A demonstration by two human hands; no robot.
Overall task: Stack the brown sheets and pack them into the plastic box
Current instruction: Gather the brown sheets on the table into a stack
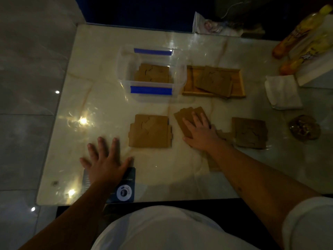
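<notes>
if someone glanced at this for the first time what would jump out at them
Probably the clear plastic box with two blue clips near the table's middle, a few brown sheets already inside. Next, the loose brown piles: one on the wooden tray right of the box, and another flat on the marble table in front of it. The right hand presses flat on a fanned pile, while the left hand rests spread on the tabletop.

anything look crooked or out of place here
Yes: the sheets under the right hand are fanned out and skewed, and the pile in the wooden tray sits tilted, overhanging its front rim.
</notes>
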